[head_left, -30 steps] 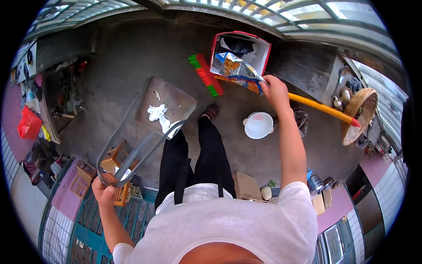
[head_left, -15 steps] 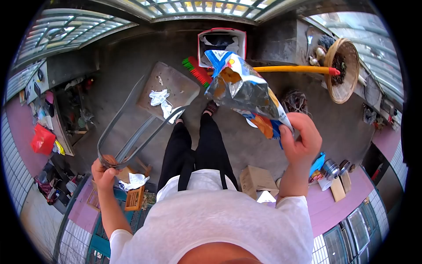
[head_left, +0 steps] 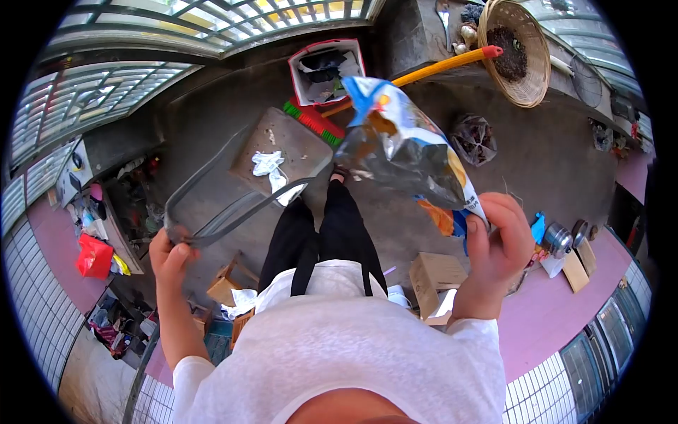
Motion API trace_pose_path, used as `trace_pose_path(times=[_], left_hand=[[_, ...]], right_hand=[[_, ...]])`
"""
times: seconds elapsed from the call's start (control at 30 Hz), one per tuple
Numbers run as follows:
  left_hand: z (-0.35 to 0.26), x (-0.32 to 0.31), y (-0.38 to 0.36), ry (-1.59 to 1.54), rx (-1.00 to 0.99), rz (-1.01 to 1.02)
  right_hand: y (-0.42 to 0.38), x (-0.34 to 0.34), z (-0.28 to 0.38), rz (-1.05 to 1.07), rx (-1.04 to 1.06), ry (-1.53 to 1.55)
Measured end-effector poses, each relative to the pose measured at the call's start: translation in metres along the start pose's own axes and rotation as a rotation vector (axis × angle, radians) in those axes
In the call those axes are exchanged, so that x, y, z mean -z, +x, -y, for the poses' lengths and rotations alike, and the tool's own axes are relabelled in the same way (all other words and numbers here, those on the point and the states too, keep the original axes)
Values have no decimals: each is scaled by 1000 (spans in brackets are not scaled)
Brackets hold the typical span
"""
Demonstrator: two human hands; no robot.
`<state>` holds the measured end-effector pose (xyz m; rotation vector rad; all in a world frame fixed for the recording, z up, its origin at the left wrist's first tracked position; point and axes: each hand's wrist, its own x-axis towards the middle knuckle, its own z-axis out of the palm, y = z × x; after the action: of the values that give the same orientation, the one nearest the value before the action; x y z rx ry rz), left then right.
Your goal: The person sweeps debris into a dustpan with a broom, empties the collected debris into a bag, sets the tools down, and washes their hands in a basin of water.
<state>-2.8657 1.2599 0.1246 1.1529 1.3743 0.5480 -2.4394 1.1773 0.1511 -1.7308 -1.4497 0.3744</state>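
My left hand (head_left: 169, 263) is closed around the bent metal handle of a dustpan (head_left: 300, 138), whose pan is low by my feet. Crumpled white paper (head_left: 268, 164) and small scraps lie in the pan. On the right, my right hand (head_left: 503, 240) pinches one end of a printed plastic packaging bag (head_left: 417, 152), blue, white and orange with a shiny silvery area. The bag slants up and left, its far end overlapping part of the broom in view. Whatever is inside it cannot be made out.
Beyond the dustpan stands a white box with red edges (head_left: 293, 74), dark and white rubbish inside. A red-and-green broom head (head_left: 314, 121) has an orange handle slanting toward a wicker basket (head_left: 537, 67). A filled clear bag (head_left: 473, 139) and a cardboard box (head_left: 432, 275) stand to the right.
The view has turned, so the basket and box appear farther up and left. In view, the dustpan and my right hand with the bag sit slightly farther right. Both grips are kept.
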Motion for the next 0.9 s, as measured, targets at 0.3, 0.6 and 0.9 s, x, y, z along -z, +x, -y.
trace_pose_path(times=[0.3,0.6,0.9], left_hand=[[-91,-93,106,197,5,173],[-239,-155,135,314,-280,183],[-265,-216,180,307,-132,169]], right_hand=[[-88,1,-53,58,-484,-51],[-162,15,-82,11,-741,-89],[-193,18,-93,-65,-782,-64]])
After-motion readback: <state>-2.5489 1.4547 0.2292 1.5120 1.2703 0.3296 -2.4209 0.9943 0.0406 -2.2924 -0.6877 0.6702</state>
